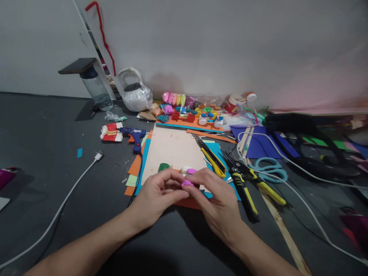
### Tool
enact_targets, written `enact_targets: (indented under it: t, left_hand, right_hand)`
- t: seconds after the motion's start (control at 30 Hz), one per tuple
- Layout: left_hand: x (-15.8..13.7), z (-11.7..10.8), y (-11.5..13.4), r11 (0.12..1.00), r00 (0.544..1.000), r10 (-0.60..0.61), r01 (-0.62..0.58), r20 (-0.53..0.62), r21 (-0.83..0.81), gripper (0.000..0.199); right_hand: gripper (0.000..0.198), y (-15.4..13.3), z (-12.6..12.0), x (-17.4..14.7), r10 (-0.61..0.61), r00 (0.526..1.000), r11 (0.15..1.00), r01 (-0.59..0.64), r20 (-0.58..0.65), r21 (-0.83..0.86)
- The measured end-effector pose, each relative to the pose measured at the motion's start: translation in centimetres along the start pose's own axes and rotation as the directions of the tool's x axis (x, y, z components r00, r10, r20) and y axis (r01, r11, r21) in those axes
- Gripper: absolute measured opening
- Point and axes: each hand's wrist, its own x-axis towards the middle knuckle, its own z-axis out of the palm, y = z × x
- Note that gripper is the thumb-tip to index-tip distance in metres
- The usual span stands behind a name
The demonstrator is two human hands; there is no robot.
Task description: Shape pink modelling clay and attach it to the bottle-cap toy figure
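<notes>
A small lump of pink-purple modelling clay (187, 183) is between the fingertips of both hands, above the front of the paper stack. My left hand (159, 191) is closed, its fingertips and thumb at the clay's left side. From the right, my right hand (215, 191) pinches the same lump between thumb and fingers. Just beyond them lies another purple piece (192, 171) beside something white, partly hidden by the fingers. A green round piece (164, 166) rests on the pale sheet (178, 149) past my left hand.
Right of the sheet lie a yellow cutter (214, 159), pliers (243, 191) and blue-handled scissors (270, 170). A blue glue gun (138, 138) sits at left. Bagged clay (174, 98) and small clay-wheeled models (198, 115) stand behind. A white cable (301, 212) crosses the right side.
</notes>
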Motion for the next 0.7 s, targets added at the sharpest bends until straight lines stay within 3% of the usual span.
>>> enact_targets:
  t: [0.13, 0.27, 0.53, 0.7]
  left_hand:
    - [0.1, -0.1, 0.1, 1.0, 0.999, 0.024, -0.024, -0.031, -0.007, 0.015]
    - [0.5, -0.5, 0.4, 0.985, 0.997, -0.073, 0.069, -0.022, -0.158, 0.019]
    - [0.6, -0.8, -0.4, 0.961, 0.991, -0.121, 0.132, 0.06, -0.243, 0.022]
    - [0.5, -0.7, -0.6, 0.944, 0.985, -0.099, 0.139, 0.144, -0.3, 0.024]
  right_hand:
    - [0.009, 0.0, -0.2, 0.1, 0.013, 1.0, 0.998, -0.014, 0.022, 0.055]
    - [0.03, 0.1, -0.8, 0.1, 0.031, 0.999, 0.997, -0.034, 0.038, 0.073]
    - [0.031, 0.3, -0.7, 0.1, -0.201, 0.979, 0.976, 0.204, 0.048, -0.081]
    - [0.025, 0.5, -0.7, 0.1, -0.226, 0.972, 0.963, 0.232, 0.063, -0.133]
